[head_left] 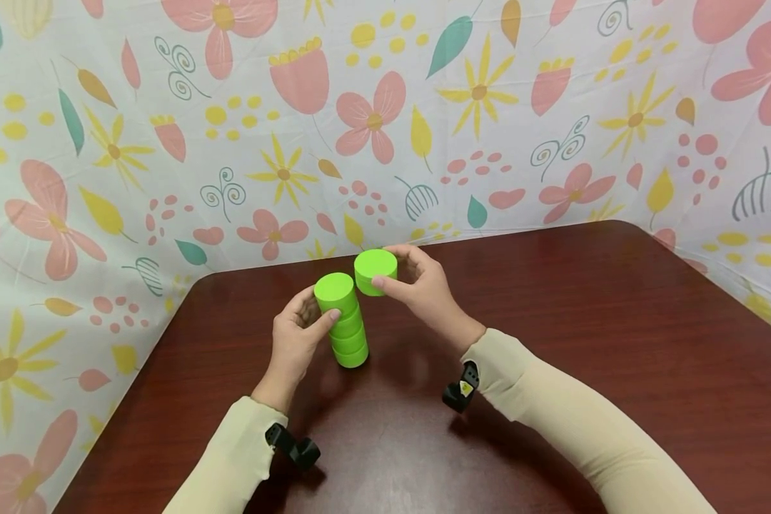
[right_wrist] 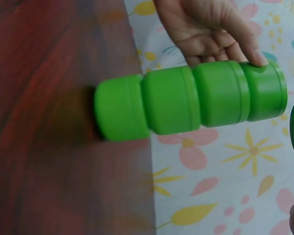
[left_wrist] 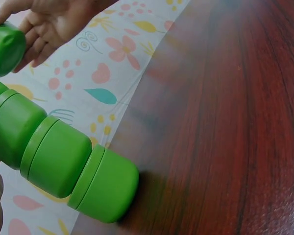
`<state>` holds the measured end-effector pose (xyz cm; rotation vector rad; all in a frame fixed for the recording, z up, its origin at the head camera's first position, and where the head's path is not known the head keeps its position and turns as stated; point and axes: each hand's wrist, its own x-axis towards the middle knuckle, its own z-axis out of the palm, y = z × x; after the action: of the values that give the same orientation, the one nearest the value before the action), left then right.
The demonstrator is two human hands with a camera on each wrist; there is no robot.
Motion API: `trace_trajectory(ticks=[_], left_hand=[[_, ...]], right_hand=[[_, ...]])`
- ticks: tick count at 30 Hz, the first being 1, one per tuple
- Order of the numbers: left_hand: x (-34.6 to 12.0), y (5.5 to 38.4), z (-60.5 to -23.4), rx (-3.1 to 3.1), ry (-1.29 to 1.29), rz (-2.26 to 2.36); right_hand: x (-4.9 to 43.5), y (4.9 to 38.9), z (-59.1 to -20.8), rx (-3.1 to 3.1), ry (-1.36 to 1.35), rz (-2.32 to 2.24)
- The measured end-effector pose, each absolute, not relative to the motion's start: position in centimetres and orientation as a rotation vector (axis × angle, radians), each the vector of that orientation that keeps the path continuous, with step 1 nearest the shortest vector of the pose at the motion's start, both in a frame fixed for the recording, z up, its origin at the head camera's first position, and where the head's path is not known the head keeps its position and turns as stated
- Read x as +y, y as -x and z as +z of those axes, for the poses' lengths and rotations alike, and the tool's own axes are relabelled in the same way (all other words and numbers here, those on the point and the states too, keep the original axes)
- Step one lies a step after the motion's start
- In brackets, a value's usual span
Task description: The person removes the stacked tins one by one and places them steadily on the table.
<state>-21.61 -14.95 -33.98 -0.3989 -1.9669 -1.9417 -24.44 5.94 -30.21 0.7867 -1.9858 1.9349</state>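
Observation:
A tower of several round green lidded jars (head_left: 349, 327) stands on the table, stacked one on another. My left hand (head_left: 292, 341) grips the top jar (right_wrist: 264, 93) of the tower, thumb on its near side and fingers behind it. To the right of the tower's top, my right hand (head_left: 429, 287) holds another green jar (head_left: 375, 271) between thumb and fingers, up off the table. In the left wrist view that held jar (left_wrist: 6, 49) shows a rounded bottom edge. The lowest jar (left_wrist: 108, 186) rests on the wood.
The dark reddish wooden table (head_left: 585, 307) has rounded far corners. Behind and to the left hangs a white cloth (head_left: 385, 185) printed with flowers and leaves. Black wrist cameras (head_left: 292, 446) are strapped over both cream sleeves (head_left: 552, 400).

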Motion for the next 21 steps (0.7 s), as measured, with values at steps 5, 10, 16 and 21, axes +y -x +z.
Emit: trace_trajectory(ticks=[5, 10, 16, 21], left_hand=[[-15.0, 21.5, -33.9, -1.972, 0.394, -1.932], [-14.9, 21.5, -33.9, -1.965, 0.401, -1.933], [-14.9, 21.5, -33.9, -1.964, 0.405, -1.925], [-15.0, 21.5, -34.0, -1.961, 0.411, -1.923]], right_hand=[[6.5, 24.2, -31.5, -2.035, -0.746, 1.958], [7.1, 24.0, -32.6, -2.069, -0.717, 1.989], [7.7, 23.8, -33.5, -2.08, -0.717, 2.064], [8.2, 23.8, -34.5, -2.099, -0.754, 2.124]])
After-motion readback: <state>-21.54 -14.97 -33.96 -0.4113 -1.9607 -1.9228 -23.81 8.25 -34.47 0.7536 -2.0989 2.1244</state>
